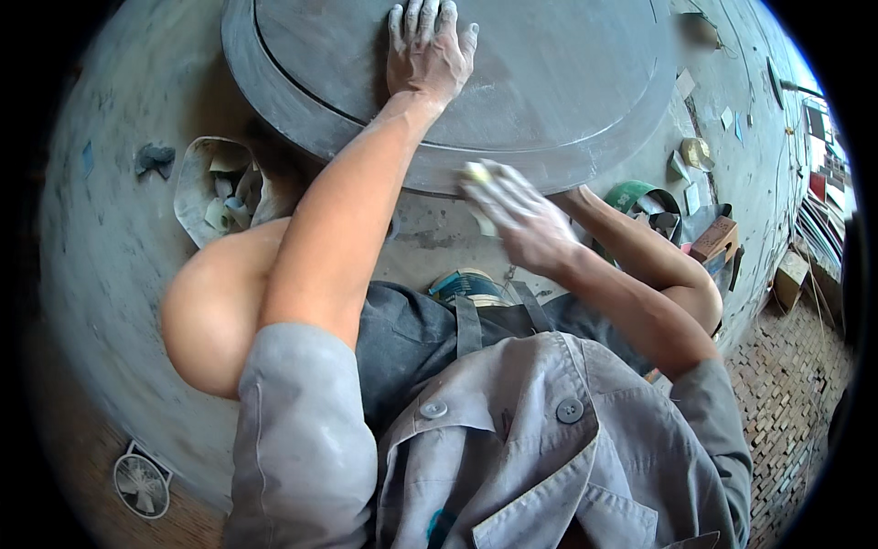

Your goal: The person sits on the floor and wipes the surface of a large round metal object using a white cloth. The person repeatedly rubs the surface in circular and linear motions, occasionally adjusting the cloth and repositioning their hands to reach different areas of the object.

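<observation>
A large round grey disc (549,73) with a grooved, raised rim fills the top middle. My left hand (428,55) lies flat on its upper face, fingers stretched out and dusted white, holding nothing. At the near rim, my right hand (521,215) is smeared by motion, its fingers coated white. A pale thin sheet (485,222), which looks like sandpaper, shows beneath those fingers. A yellowish patch is at the fingertips. How the hand grips the sheet is partly hidden.
A pale, open-mouthed container (192,188) with scraps lies at left. A green tub (631,192) of scraps stands at right, near a reddish-brown brick (715,240). A bucket (468,286) sits between my knees. A fan (143,485) stands lower left.
</observation>
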### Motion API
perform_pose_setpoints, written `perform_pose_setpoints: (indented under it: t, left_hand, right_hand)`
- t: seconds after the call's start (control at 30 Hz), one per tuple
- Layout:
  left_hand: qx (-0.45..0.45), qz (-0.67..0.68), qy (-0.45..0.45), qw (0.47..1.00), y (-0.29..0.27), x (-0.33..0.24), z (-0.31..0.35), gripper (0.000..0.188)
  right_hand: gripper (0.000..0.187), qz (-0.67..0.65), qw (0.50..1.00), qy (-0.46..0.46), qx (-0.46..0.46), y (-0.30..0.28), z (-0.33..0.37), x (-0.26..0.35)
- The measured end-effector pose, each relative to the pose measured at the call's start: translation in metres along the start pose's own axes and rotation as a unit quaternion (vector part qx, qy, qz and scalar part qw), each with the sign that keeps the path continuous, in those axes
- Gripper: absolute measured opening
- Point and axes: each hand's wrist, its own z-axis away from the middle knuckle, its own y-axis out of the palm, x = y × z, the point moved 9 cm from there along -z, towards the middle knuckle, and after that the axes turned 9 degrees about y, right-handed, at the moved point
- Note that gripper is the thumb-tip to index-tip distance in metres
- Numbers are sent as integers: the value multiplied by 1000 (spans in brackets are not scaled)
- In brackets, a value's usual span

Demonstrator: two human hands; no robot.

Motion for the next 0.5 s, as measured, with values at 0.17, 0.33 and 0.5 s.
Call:
perform_pose_setpoints:
  t: [0.17,0.33,0.5]
  left_hand:
    - [-2,0,5,1000,2,-5,-6,50]
    - [-15,-28,44,999,13,9,8,45]
    - [33,-53,28,998,19,1,-1,52]
  right_hand:
    - [65,-57,991,105,53,13,-7,14]
    - [59,-108,993,12,-43,19,-24,31]
    - [62,8,984,165,-70,-18,97,-138]
